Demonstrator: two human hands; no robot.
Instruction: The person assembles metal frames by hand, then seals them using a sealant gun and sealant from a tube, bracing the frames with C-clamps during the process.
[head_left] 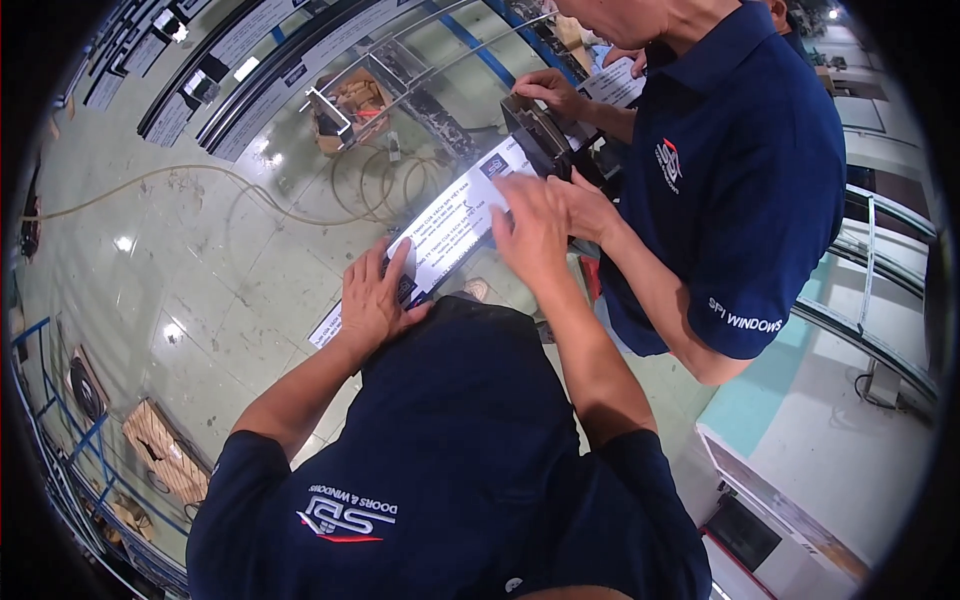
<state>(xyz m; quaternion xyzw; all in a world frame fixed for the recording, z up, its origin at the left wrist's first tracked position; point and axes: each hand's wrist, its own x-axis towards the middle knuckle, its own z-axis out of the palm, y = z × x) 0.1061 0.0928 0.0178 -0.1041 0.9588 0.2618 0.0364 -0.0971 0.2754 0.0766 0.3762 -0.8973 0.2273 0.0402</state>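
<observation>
A long bar (440, 222), covered in white printed film with dark blue patches, runs slantwise in front of me. My left hand (375, 300) grips its nearer left part, fingers over the top and thumb along the near edge. Farther along the bar, my right hand (532, 228) is over its upper surface, fingers stretched and slightly blurred. A co-worker stands close on the right. One of that person's hands (552, 95) is on a dark metal piece (535, 130) at the bar's far end; the other hand (588, 208) is right beside my right hand.
Film-covered bars (255, 90) lie on racks at the far left. A pale hose (270, 195) loops across the tiled floor. Near a metal frame stands a box of brown scraps (352, 105). A blue rack (75, 450) and wooden board (165, 450) are at left, a white-and-teal worktop (800, 400) at right.
</observation>
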